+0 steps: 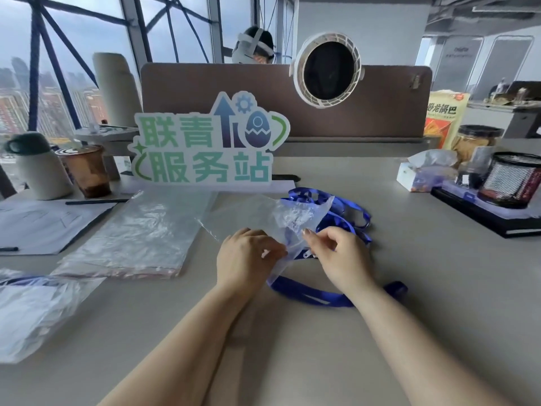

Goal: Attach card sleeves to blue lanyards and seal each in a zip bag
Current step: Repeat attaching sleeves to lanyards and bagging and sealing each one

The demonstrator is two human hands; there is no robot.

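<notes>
A clear zip bag [272,213] is lifted off the desk at the centre. My left hand [248,256] pinches its near edge from the left. My right hand [336,253] pinches the same edge from the right, fingers curled on the plastic. A blue lanyard [310,295] trails out from under the bag across the desk below my hands. Several more blue lanyards [348,215] lie in a tangle behind the bag. A stack of empty zip bags [137,238] lies flat to the left. Whether a card sleeve is inside the held bag I cannot tell.
Filled bags [32,306] pile up at the left edge. A white standing sign [205,142] stands behind the work area. A cup [87,171] and bottle [38,168] stand far left. A tissue pack [427,171], mesh pen holder [515,180] and black tray [480,215] sit on the right.
</notes>
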